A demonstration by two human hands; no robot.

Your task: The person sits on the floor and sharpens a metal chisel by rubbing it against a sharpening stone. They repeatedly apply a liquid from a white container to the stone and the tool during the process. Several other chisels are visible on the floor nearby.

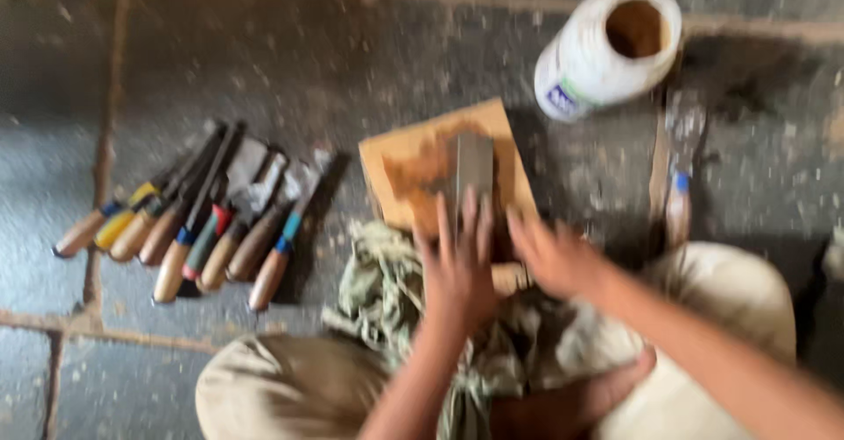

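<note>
— Where is the grey block (pixel 475 169) lying?

— On the stained wooden board (pixel 440 169), which rests on the stone floor (pixel 290 62) near the middle of the view. The block's long axis runs away from the person, toward the far edge of the board.

— And the hands?

— The left hand (pixel 459 269) has its fingers spread flat, fingertips reaching the near end of the block, so the block lies straight ahead of it. The right hand (pixel 554 255) is just beside, open too, over the board's near right corner. The left is the nearer one. Neither is closed around anything; motion blur hides whether something thin sits under the palms.

— What else is around?

— A crumpled greenish rag (pixel 378 290) at the board's near left corner, against the person's knee. To the left, on the floor, a row of chisels (pixel 198 225) with wooden, yellow and blue-banded handles, blades pointing away.

— Any containers?

— A white plastic tub (pixel 607 49) past the board's far right corner, tipped so its open brown mouth faces the camera, with a blue-and-green label patch low on its side. One more tool (pixel 679 176) lies to the right of the board
</note>
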